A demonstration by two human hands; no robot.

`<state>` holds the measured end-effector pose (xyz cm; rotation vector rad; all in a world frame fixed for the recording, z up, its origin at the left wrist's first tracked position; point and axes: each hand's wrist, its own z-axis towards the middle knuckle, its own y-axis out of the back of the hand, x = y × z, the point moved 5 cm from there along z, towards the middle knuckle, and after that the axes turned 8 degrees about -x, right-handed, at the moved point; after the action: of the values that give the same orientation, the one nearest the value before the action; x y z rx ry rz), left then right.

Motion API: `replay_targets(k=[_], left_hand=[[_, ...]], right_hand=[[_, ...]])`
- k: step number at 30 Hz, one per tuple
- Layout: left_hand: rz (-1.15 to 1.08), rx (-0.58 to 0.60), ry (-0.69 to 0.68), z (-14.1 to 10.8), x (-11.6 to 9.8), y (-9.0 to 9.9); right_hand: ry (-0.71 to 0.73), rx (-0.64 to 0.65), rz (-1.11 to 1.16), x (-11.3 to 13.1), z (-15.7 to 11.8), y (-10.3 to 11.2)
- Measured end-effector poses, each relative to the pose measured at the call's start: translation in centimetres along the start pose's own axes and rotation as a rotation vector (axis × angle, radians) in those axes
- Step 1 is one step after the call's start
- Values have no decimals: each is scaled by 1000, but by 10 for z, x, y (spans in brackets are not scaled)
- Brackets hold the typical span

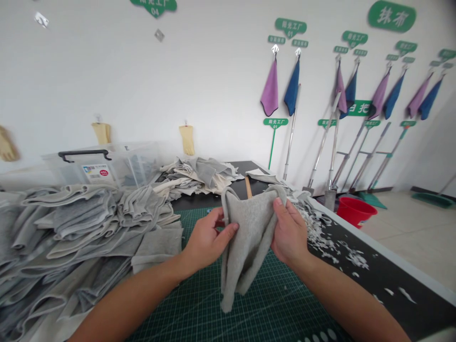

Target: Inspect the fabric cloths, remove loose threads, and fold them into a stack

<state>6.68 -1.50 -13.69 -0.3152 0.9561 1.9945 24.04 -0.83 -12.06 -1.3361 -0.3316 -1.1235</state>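
Many layers of folded grey fabric (pixel 85 228) are stacked along the left of the tabletop (pixel 374 270), with a clear plastic box (pixel 137 161) with a black handle (pixel 85 154) set behind them. Yellow gloves (pixel 101 133) are hung on the white wall above. Farther right, toward the back, a looser heap of grey and off-white pieces (pixel 203 173) is spread over the black surface. At the middle, a grey cloth piece (pixel 249 232) is held up above the gridded green cutting mat (pixel 278 308). Its left edge is pinched in the grip of the left hand (pixel 203 242), thumb in front; its upper right corner is pinched in the grip of the right hand (pixel 292 232). Between the two, the cloth is left to hang in folds; whether its lowest tip is touching the mat cannot be told. Just behind it, a wooden strip (pixel 248 187) is partly hidden. Beyond the right hand, pale shreds (pixel 317 232) are scattered on the tabletop. Purple cloths (pixel 270 90) and blue cloths (pixel 292 88) are hung on the wall; below, a red bucket (pixel 356 212) is placed on the floor (pixel 406 223), near leaning long-handled tools (pixel 322 145).
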Motion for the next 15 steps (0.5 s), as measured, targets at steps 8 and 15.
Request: replay_targets(k=[8, 15], left_hand=[[712, 34, -43, 3, 6, 5], [784, 169, 52, 14, 24, 0]], right_hand=[[3, 6, -63, -1, 1, 2], [21, -5, -36, 1, 2, 3]])
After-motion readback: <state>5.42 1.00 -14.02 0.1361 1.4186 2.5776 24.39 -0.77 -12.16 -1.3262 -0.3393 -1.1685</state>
